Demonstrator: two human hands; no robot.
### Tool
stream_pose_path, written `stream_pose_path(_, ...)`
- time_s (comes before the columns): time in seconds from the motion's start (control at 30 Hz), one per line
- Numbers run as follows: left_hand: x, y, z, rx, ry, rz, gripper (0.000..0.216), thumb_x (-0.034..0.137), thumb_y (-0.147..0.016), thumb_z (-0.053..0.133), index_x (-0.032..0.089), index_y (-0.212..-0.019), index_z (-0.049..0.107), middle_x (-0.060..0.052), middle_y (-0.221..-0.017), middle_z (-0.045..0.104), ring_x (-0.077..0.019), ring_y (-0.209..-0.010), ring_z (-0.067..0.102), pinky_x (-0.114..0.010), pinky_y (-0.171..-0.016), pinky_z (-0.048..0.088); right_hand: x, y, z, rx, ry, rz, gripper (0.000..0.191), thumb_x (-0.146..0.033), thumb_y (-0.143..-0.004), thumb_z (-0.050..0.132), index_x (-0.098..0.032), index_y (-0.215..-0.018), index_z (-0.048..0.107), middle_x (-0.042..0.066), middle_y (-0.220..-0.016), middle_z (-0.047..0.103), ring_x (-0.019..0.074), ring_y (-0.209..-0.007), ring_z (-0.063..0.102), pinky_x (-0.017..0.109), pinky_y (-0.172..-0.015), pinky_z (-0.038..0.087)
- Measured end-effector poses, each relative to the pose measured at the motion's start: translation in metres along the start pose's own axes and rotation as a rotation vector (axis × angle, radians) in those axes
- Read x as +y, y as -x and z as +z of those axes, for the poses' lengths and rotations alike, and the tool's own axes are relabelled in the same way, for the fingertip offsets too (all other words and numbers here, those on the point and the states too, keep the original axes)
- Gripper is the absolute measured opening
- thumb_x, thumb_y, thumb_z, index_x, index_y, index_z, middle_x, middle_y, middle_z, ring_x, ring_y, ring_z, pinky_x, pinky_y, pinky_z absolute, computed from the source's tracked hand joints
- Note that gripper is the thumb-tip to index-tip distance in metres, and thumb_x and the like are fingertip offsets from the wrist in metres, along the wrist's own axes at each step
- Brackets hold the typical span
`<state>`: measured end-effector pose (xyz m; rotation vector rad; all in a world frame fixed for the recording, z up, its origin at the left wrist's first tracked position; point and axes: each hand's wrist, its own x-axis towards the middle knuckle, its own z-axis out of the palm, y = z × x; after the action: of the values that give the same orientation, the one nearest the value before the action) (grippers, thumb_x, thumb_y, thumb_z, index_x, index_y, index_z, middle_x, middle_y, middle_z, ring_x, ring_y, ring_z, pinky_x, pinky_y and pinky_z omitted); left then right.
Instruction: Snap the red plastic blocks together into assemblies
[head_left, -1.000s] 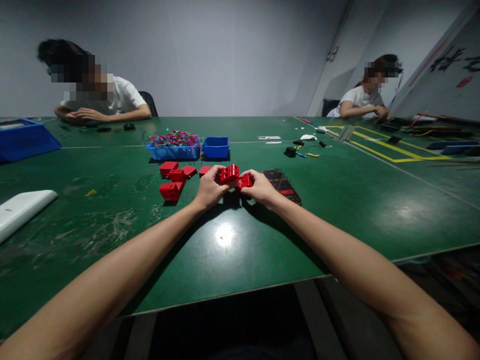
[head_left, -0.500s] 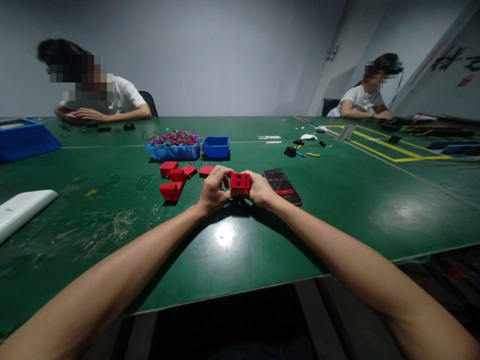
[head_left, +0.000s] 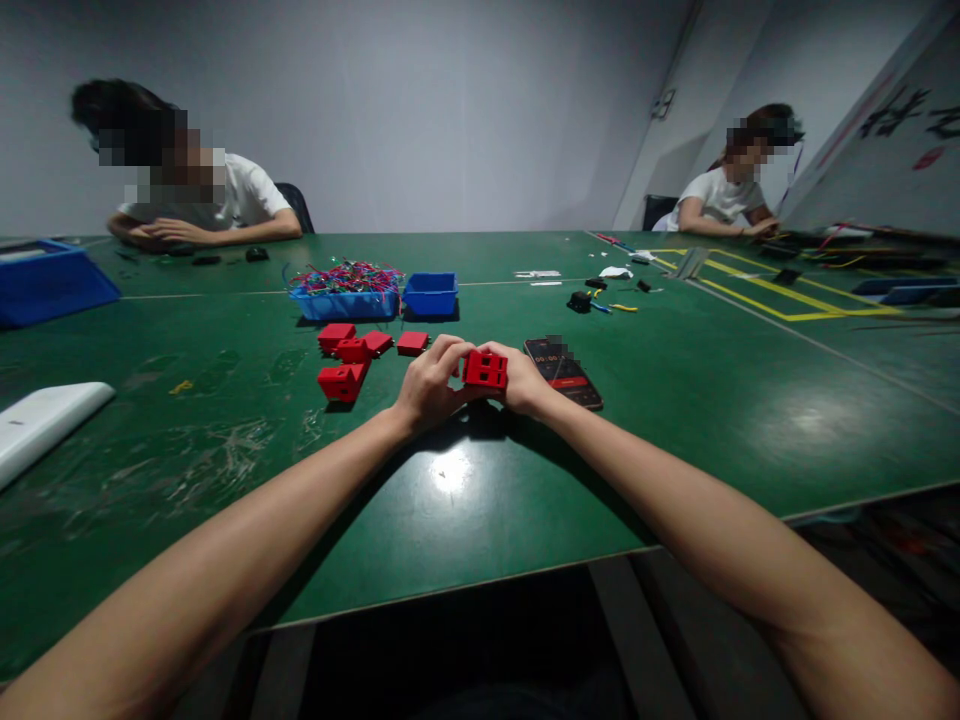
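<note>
A red plastic block with rectangular openings (head_left: 485,370) is held just above the table, its face with the openings toward me. My right hand (head_left: 523,380) is closed around its right side. On its left, my left hand (head_left: 433,380) has its fingers curled and its thumb along the block's lower edge. Part of the block is hidden behind the fingers. To the left of my hands lie several more red blocks (head_left: 341,382), one (head_left: 412,344) just beyond my left hand. Beside my right hand rests a phone with a timer on its screen (head_left: 574,385).
Farther back stand a blue bin heaped with coloured wires (head_left: 345,302) and a smaller blue bin (head_left: 431,295). A white case (head_left: 52,425) and a large blue bin (head_left: 56,285) are at left. Two people sit across the green table (head_left: 712,420).
The red block has tilted and turned slightly in my hands, and it sits a little farther right. My left fingers have shifted along with it. The other things lie as before.
</note>
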<state>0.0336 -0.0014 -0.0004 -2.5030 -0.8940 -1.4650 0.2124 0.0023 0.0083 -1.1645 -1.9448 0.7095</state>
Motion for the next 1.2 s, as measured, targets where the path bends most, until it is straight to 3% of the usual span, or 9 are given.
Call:
stream_pose_path(0.13,0.0,0.0,0.0,-0.03,-0.016,-0.068,0.041,0.051,-0.083,0.065,0.018,-0.107,0.057,-0.006,-0.101,0.06,-0.0119,-0.067,0.054,-0.026,-0.065,0.047,0.001,-0.001,0.001,-0.006,-0.001,0.018,0.042,-0.021,-0.058,0.077,-0.017,-0.098,0.066,0.001,-0.084,0.07,0.018,-0.075,0.062,0.026,-0.067,0.045)
stream_pose_path(0.3,-0.005,-0.004,0.001,-0.001,0.04,-0.322,0.044,0.054,-0.085,0.06,0.017,-0.108,0.057,-0.007,-0.1,0.061,-0.0187,-0.084,0.059,-0.03,-0.077,0.049,0.001,-0.002,0.005,0.016,-0.026,0.021,0.034,-0.02,-0.066,0.072,-0.017,-0.099,0.067,0.003,-0.09,0.073,0.0183,-0.08,0.066,0.028,-0.074,0.049)
stream_pose_path(0.43,-0.009,-0.006,0.003,-0.022,0.163,-0.499,0.047,0.053,-0.087,0.055,0.014,-0.113,0.057,-0.011,-0.106,0.065,-0.0226,-0.096,0.062,-0.034,-0.087,0.048,-0.005,0.001,0.005,0.06,0.049,0.097,0.031,-0.023,-0.065,0.074,-0.018,-0.096,0.068,0.002,-0.083,0.073,0.0174,-0.076,0.066,0.029,-0.071,0.05)
stream_pose_path(0.57,-0.015,-0.005,0.004,-0.045,0.24,-0.642,0.055,0.055,-0.089,0.051,0.012,-0.122,0.055,-0.012,-0.107,0.068,-0.0229,-0.091,0.064,-0.035,-0.084,0.048,-0.011,0.002,0.004,0.14,0.071,0.115,0.028,-0.032,-0.065,0.078,-0.017,-0.085,0.067,0.002,-0.077,0.071,0.0156,-0.069,0.063,0.028,-0.067,0.048)
stream_pose_path(0.67,-0.019,-0.005,0.005,-0.063,0.275,-0.736,0.054,0.058,-0.087,0.052,0.012,-0.115,0.057,-0.01,-0.098,0.068,-0.0217,-0.084,0.064,-0.034,-0.078,0.049,-0.012,0.002,0.003,0.204,0.036,0.073,0.032,-0.042,-0.067,0.078,-0.017,-0.081,0.065,0.003,-0.076,0.07,0.0149,-0.066,0.061,0.027,-0.064,0.047)
stream_pose_path(0.8,-0.02,-0.006,0.005,-0.141,0.411,-0.726,0.05,0.061,-0.082,0.058,0.014,-0.101,0.06,-0.006,-0.087,0.066,-0.0196,-0.08,0.062,-0.031,-0.074,0.049,-0.013,0.001,0.0,0.292,0.004,-0.001,0.033,-0.043,-0.068,0.077,-0.017,-0.085,0.065,0.004,-0.078,0.07,0.0144,-0.066,0.059,0.027,-0.064,0.047)
stream_pose_path(1.03,-0.015,-0.008,0.003,-0.171,0.48,-0.719,0.052,0.062,-0.081,0.058,0.014,-0.1,0.059,-0.003,-0.078,0.062,-0.0156,-0.068,0.058,-0.028,-0.066,0.047,-0.017,0.003,-0.003,0.364,0.082,-0.109,0.034,-0.044,-0.07,0.076,-0.017,-0.087,0.065,0.004,-0.08,0.067,0.0146,-0.065,0.057,0.028,-0.064,0.047)
stream_pose_path(1.2,-0.011,-0.012,0.0,-0.221,0.565,-0.744,0.05,0.063,-0.077,0.059,0.015,-0.09,0.059,0.0,-0.067,0.057,-0.0128,-0.057,0.05,-0.026,-0.055,0.04,-0.019,0.006,-0.007,0.344,0.198,-0.284,0.028,-0.031,-0.071,0.073,-0.019,-0.095,0.065,0.006,-0.095,0.064,0.0164,-0.077,0.058,0.027,-0.068,0.048)
